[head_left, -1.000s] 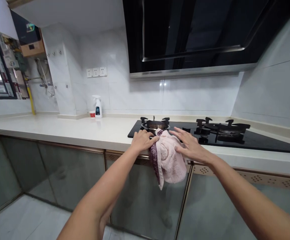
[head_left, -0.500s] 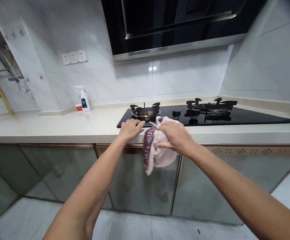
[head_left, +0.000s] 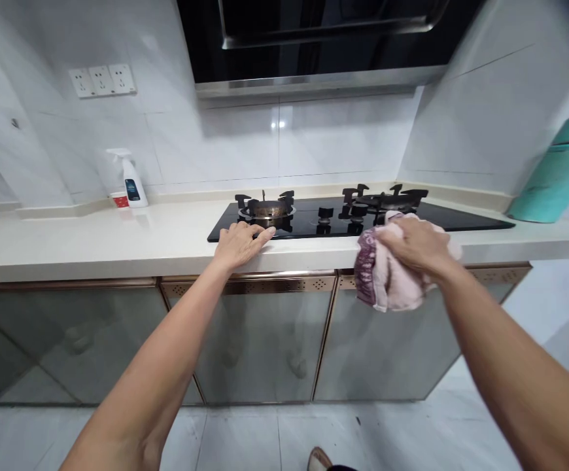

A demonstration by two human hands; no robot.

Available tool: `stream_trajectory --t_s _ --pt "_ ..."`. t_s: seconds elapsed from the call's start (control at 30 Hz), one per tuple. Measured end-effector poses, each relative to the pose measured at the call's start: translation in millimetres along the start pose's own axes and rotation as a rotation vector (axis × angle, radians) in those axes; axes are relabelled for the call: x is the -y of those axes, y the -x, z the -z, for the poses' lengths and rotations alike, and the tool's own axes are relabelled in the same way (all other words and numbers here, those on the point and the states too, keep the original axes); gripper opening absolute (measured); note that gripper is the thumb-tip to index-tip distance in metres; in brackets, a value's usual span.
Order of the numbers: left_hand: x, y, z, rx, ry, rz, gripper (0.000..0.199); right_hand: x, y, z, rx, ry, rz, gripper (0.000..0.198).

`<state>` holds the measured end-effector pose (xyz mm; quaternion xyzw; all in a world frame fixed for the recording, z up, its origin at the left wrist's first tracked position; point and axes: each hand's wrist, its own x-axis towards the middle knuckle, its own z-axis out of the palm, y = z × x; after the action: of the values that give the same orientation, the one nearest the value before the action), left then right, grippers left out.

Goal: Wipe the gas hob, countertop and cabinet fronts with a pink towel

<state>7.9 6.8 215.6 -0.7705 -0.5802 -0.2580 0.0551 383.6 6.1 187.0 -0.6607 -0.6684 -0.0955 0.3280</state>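
Observation:
My right hand (head_left: 418, 243) grips a pink and purple cloth (head_left: 387, 275) at the front edge of the countertop (head_left: 167, 239), in front of the right burner (head_left: 382, 199). Part of the cloth hangs down over the cabinet front. My left hand (head_left: 242, 245) rests on the counter edge by the front left corner of the black gas stove (head_left: 309, 222), its thumb stretched out and nothing in it. Just behind that hand is the left burner (head_left: 265, 208). Two black knobs sit between the burners.
A white spray bottle (head_left: 133, 183) and a small red and white cup (head_left: 120, 199) stand at the back left. On the right is a turquoise container (head_left: 556, 170). The dark range hood (head_left: 314, 39) overhangs the stove. Glass-fronted cabinets (head_left: 265, 347) lie below.
My right hand has moved the cloth to the right along the counter edge. The left hand stays by the stove's left corner. The view has shifted right, bringing more of the turquoise container into sight.

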Motion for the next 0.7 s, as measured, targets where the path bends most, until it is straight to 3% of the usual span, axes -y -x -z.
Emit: stream_trajectory --t_s 0.1,0.2,0.27,0.33,0.47,0.7 --pt "-0.4 -1.1 1.2 0.004 -0.011 0.021 0.069 76.5 1.2 -14.1 0.082 -0.060 0.085 0.055" --pt "1.3 -3.3 3.5 0.012 -0.017 0.032 0.067 154.2 -4.3 -32.4 0.136 -0.086 0.293 0.047" --pt "3.2 -5.6 5.1 0.003 -0.019 0.038 0.067 192.2 -14.0 -41.8 0.206 -0.081 0.434 0.047" --pt "4.9 -8.1 6.4 0.000 -0.029 0.048 0.067 212.5 -26.2 -47.1 0.253 -0.103 0.519 0.048" --pt "6.0 -10.8 7.0 0.011 -0.085 0.052 0.068 199.7 -44.9 -47.8 0.275 -0.129 0.544 0.047" --pt "6.0 -9.1 7.0 0.028 -0.084 0.049 0.072 99.3 -52.2 -30.9 0.240 -0.101 0.379 0.048"
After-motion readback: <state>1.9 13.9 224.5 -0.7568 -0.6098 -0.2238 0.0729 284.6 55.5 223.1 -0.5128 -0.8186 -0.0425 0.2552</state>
